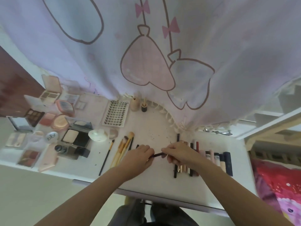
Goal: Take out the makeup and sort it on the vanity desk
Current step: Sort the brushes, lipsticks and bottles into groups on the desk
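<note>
Dark pencil [157, 155] held between brushes [122, 150] and tubes [218, 160]

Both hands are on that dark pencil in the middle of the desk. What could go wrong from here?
1. The left hand and right hand each grip an end of the dark pencil; a hard pull could snap it or send a cap flying.
2. The right wrist lies over the row of tubes and pencils, so a jerk may scatter them.
3. The brushes lie close beside the left hand and could get knocked askew.
</note>
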Motion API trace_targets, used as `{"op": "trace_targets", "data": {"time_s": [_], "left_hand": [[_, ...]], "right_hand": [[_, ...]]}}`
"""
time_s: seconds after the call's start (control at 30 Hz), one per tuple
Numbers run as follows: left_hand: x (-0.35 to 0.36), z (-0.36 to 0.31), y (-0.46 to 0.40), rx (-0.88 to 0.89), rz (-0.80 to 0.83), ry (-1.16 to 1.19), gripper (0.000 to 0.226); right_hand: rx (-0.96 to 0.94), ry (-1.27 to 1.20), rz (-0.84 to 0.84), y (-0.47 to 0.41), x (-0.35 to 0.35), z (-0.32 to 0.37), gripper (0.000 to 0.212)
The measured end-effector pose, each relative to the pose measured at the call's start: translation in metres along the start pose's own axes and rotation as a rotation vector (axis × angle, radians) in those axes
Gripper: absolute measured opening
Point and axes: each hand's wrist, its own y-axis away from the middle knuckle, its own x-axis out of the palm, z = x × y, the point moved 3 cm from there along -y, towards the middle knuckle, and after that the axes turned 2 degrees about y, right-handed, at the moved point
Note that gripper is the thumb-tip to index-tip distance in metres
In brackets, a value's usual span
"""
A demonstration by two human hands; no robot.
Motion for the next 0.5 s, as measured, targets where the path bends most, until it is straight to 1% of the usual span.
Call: {"op": "trace_targets", "data": {"time_s": [0.07, 0.2, 0.23, 0.3, 0.4, 0.5], "left_hand": [[-0.010, -0.002, 0.009, 0.086, -0.002, -0.059, 0.014], [-0.019, -0.007, 0.018, 0.185, 0.100, -0.120, 0.032], [-0.021, -0.009, 0.021, 0.223, 0.123, -0.136, 0.034], [-0.030, -0.013, 0.026, 0.290, 0.123, -0.142, 0.029], [-0.043, -0.018, 0.036, 0.351, 0.105, -0.137, 0.025], [-0.049, -0.024, 0.047, 0.414, 0.035, -0.132, 0.021]], "right_hand": [[-0.030, 0.060, 0.122, 0.011, 0.003, 0.005, 0.030], [-0.119, 0.320, 0.269, 0.035, 0.007, 0.016, 0.030], [-0.133, 0.370, 0.286, 0.040, 0.008, 0.016, 0.031], [-0.160, 0.413, 0.287, 0.049, 0.011, 0.017, 0.031], [-0.186, 0.396, 0.291, 0.061, 0.017, 0.016, 0.031], [-0.190, 0.376, 0.321, 0.070, 0.024, 0.012, 0.030]]}}
